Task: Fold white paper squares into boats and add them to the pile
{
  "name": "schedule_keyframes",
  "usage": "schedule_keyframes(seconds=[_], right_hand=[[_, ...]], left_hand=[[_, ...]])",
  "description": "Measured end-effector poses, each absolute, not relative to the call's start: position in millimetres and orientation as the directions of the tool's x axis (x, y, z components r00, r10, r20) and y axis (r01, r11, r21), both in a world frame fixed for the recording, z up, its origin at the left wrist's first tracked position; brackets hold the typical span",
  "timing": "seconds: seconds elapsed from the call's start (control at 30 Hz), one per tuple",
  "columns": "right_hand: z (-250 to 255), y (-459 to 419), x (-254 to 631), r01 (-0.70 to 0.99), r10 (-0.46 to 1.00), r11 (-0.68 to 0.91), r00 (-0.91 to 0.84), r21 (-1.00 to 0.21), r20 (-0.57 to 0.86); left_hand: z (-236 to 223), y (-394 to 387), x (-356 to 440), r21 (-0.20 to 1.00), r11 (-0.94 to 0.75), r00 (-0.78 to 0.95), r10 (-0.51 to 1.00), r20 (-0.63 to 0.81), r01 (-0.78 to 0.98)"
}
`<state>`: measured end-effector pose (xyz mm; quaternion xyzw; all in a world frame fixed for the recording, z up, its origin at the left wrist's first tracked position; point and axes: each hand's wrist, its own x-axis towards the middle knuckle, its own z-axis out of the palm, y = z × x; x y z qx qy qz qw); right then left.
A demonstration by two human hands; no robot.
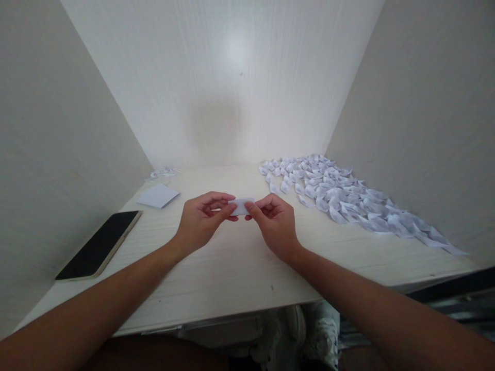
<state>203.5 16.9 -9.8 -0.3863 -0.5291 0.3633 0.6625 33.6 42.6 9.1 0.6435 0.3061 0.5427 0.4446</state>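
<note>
A small folded piece of white paper (pixel 241 206) is held between both hands above the middle of the white table. My left hand (pixel 206 214) pinches its left end between thumb and fingers. On the other end, my right hand (pixel 274 219) has the same kind of grip, thumb on top. The fingertips under the paper are partly hidden. Beyond my left hand lies a flat stack of square white paper (pixel 158 196). To the right of my right hand spreads a large heap of folded white paper pieces (pixel 340 198).
At the left edge lies a phone (pixel 98 246) with a dark screen. Thin white paper scraps (pixel 164 172) sit in the back left corner. Panels enclose the table (pixel 232 278) at the left, back and right. Below its front edge, shoes (pixel 323 335) show.
</note>
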Motion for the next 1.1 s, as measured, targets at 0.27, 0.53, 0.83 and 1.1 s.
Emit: schedule_keyframes(seconds=[0.27, 0.53, 0.83, 1.1], right_hand=[[-6.3, 14.2, 203.7, -0.026, 0.867, 0.471, 0.197, -0.882, 0.457], [-5.6, 12.9, 207.5, 0.111, 0.818, 0.540, 0.165, -0.834, 0.551], [-6.9, 13.3, 207.2, 0.092, 0.827, 0.530, 0.163, -0.843, 0.538], [-6.1, 12.8, 205.7, 0.049, 0.829, 0.536, 0.158, -0.843, 0.536]], left_hand=[[12.4, 39.8, 33.4, 0.905, -0.416, 0.240, 0.874, 0.424, -0.084], [13.8, 41.5, 32.0, 0.912, -0.402, 0.248, 0.878, 0.409, -0.081], [14.8, 40.9, 32.6, 0.921, -0.371, 0.222, 0.894, 0.389, -0.122], [16.0, 40.4, 31.2, 0.925, -0.361, 0.212, 0.901, 0.378, -0.117]])
